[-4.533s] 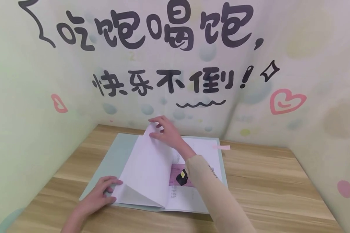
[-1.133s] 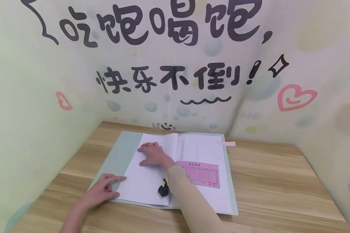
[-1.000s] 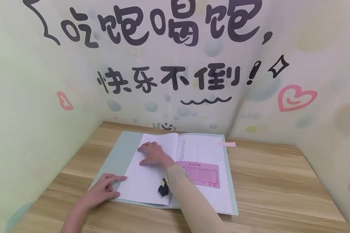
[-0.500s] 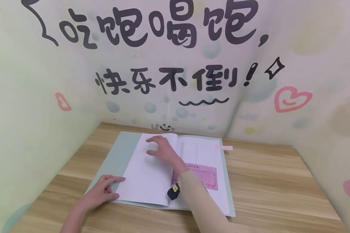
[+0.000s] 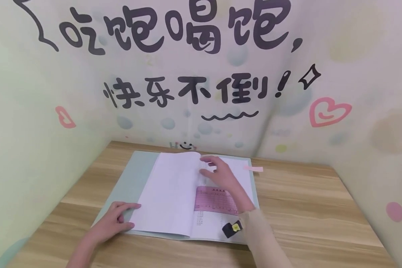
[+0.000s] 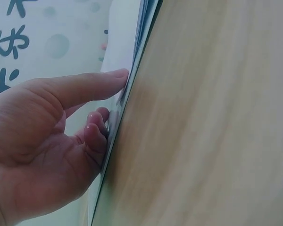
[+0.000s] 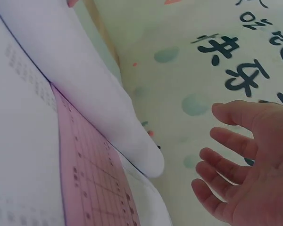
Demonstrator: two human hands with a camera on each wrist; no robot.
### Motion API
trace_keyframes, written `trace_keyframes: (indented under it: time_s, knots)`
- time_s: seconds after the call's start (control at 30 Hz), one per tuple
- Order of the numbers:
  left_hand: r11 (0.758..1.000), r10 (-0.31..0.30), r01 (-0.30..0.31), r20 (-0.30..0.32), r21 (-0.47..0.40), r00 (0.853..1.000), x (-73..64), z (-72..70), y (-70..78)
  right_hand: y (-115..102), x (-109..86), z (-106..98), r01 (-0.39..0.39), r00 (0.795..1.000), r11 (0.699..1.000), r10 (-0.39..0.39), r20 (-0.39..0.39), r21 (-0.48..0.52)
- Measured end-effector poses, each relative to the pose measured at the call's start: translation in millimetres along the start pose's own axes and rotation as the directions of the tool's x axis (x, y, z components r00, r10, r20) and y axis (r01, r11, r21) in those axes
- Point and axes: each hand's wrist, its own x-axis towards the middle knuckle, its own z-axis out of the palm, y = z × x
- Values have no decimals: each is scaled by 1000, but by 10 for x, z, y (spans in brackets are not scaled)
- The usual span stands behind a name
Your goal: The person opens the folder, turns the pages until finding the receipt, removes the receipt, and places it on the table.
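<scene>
A booklet with a pale blue cover lies spread on the wooden table. Its white left page is blank and bulges near the fold. On the printed right page lies a pink form slip, partly covered by the right forearm. My left hand rests at the left page's outer edge; in the left wrist view its thumb touches the paper edge. My right hand hovers over the top of the right page near the fold, its fingers spread apart and holding nothing in the right wrist view.
A pale pink tab sticks out past the booklet's upper right edge. The wooden table extends on both sides. A patterned wall with large black lettering stands right behind it.
The right hand first lifts the page leftward, then presses it down, and now has moved right over the fold, uncovering more of the left page. The left hand stays at the page edge.
</scene>
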Motion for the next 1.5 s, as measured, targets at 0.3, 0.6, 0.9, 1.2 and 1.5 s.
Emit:
trace_keyframes:
  time_s: [0.3,0.6,0.9,1.2,1.5]
  knots:
    - [999,38,-38,14,-2,999,13,27,6,367,-337,-375,-133,989,991,132,-61,-8]
    - [999,43,-42,5,-5,999,5,41,-17,663,-642,-475,-216,972,976,219,-90,40]
    - [999,51,-51,-5,4,999,21,66,-29,836,-843,-452,-327,937,945,326,-121,18]
    - [999,53,-53,-15,9,998,20,66,-22,1021,-935,-480,-318,944,948,319,-83,19]
    - [997,77,-77,-21,22,997,28,56,-28,1137,-983,-506,-237,971,968,237,-17,-79]
